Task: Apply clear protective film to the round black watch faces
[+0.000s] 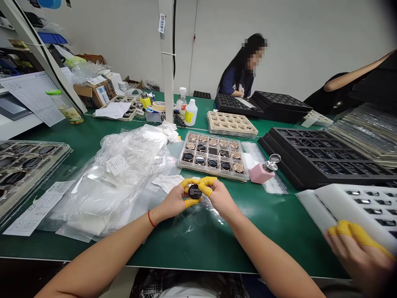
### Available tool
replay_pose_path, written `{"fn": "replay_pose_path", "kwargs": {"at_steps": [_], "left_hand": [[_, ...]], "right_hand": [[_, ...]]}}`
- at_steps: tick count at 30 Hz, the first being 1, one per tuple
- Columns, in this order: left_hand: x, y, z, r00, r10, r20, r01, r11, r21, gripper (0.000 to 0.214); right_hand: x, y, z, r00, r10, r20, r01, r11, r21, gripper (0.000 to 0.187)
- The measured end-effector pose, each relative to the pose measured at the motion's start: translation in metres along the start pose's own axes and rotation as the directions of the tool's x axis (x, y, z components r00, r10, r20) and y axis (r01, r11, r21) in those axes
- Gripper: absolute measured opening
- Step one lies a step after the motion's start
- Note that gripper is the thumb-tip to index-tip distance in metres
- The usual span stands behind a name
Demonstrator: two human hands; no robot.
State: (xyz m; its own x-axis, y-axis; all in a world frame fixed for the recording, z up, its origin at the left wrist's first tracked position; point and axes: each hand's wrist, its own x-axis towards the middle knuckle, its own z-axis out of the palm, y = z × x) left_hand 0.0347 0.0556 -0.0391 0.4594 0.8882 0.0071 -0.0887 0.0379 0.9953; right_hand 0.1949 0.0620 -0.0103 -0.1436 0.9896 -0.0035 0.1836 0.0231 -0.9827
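Note:
Between my two hands is a round black disc with fine white print, like a watch face (195, 192), held above the green table. My left hand (177, 199) grips its left side, yellow finger cots on the fingertips. From the right, my right hand (218, 195) pinches its upper edge, also in yellow cots. Just beyond the hands, a clear plastic tray (214, 174) holds several round pieces, some black-faced and some gold-coloured. A pink pump bottle (262, 172) stands at the tray's right, and crumpled white tissue (167, 182) lies left of the hands.
Clear plastic bags (93, 203) spread over the left of the table, beside another tray of discs (31, 163). Black foam trays (310, 155) stand at right. A co-worker's hand (356, 248) in yellow cots touches a white foam tray (341, 198). Another person sits across the table.

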Motion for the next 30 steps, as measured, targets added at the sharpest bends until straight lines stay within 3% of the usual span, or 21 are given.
{"fn": "replay_pose_path", "kwargs": {"at_steps": [12,30], "left_hand": [[0.0008,-0.0008,0.0002,1.0,0.0,-0.009,0.0,1.0,-0.003,0.048],[-0.0005,-0.0003,-0.0001,1.0,0.018,-0.015,-0.017,0.998,0.057,0.048]], "right_hand": [[-0.0016,0.0036,0.0021,1.0,0.013,0.025,-0.015,0.998,0.061,0.018],[-0.0033,0.0019,0.0018,0.999,-0.027,-0.018,0.026,0.999,-0.037,0.017]]}}
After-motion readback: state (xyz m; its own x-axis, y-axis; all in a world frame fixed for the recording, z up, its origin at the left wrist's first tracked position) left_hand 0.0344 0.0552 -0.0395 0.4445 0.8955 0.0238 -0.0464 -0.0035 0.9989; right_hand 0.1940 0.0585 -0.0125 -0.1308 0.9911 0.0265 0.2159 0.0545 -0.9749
